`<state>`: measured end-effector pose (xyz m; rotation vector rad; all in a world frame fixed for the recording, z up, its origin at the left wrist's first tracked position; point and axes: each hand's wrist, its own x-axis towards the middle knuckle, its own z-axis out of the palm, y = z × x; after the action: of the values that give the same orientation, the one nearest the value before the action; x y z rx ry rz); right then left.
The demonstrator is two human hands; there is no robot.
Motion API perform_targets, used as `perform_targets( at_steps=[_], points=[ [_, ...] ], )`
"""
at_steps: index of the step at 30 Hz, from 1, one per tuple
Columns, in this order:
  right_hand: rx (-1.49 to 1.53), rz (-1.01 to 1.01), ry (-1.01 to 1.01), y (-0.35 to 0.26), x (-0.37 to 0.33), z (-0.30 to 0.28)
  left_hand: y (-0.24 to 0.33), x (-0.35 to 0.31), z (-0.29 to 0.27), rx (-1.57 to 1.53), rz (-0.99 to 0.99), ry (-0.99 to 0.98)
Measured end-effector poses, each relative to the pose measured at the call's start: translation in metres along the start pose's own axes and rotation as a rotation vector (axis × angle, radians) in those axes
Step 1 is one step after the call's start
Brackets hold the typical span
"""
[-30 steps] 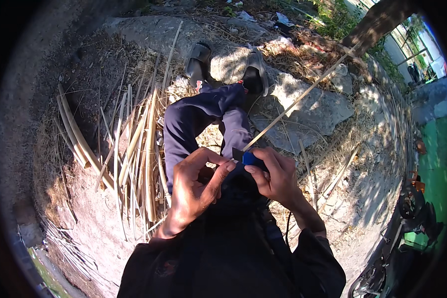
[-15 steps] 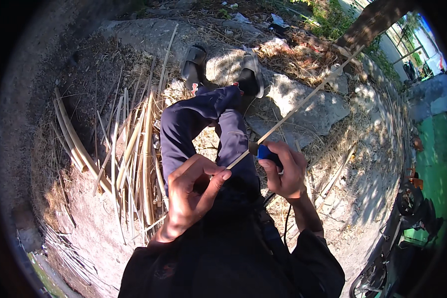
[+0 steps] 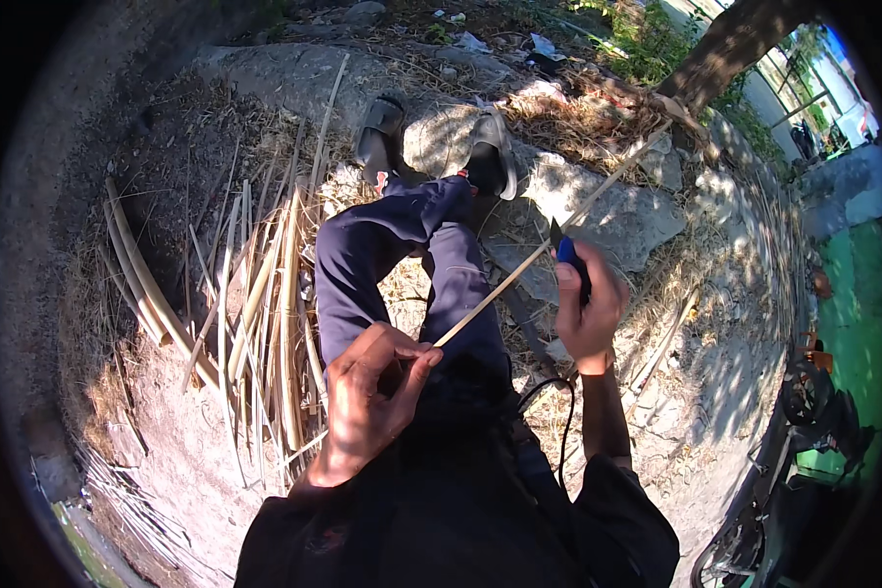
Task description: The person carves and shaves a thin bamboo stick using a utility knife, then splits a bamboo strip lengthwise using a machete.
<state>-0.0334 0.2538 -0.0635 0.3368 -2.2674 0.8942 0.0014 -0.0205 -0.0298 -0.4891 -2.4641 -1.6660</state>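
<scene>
Between thumb and fingertips, my left hand (image 3: pixel 377 382) pinches the near end of a long, thin, pale strip that looks like split bamboo (image 3: pixel 505 284). The strip slants up and away to the right, past my knees and over the rocks. My right hand (image 3: pixel 593 304) is closed around the blue and black handle of a knife (image 3: pixel 570 257). Its short dark blade points up and sits right beside the strip; whether blade and strip touch I cannot tell. My legs in dark trousers (image 3: pixel 353 250) stretch out under the strip.
On the ground left of my legs lies a loose pile of bamboo strips (image 3: pixel 289 323), with thicker curved pieces (image 3: pixel 147 274) farther left. Large rocks (image 3: pixel 598 211) lie ahead and right. A tree trunk (image 3: pixel 745 49) leans at the far right. A black cable (image 3: pixel 566 421) hangs by my right forearm.
My right hand with the knife has moved away from me and slightly right, farther along the strip. The strip's far end has shifted lower and nearer. My left hand keeps its pinch, nearly in place.
</scene>
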Motion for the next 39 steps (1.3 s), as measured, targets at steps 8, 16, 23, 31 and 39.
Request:
perform_targets(
  at_steps=[8,16,23,31,39],
  points=[
    [0.094,0.432,0.027,0.058,0.001,-0.014,-0.013,-0.017,-0.005,0.08,-0.087,0.007],
    [0.689,0.688,0.153,0.036,0.002,-0.002,-0.015,-0.013,-0.003,0.147,-0.096,-0.018],
    [1.058,0.749,0.152,0.037,0.004,-0.005,-0.007,-0.008,-0.013,0.138,-0.139,-0.103],
    [1.069,0.697,0.154,0.008,0.0,-0.002,0.012,0.021,-0.013,0.318,0.15,-0.099],
    [1.188,0.619,0.212,-0.002,0.0,-0.005,0.029,0.022,0.012,0.123,0.023,-0.082]
  ],
)
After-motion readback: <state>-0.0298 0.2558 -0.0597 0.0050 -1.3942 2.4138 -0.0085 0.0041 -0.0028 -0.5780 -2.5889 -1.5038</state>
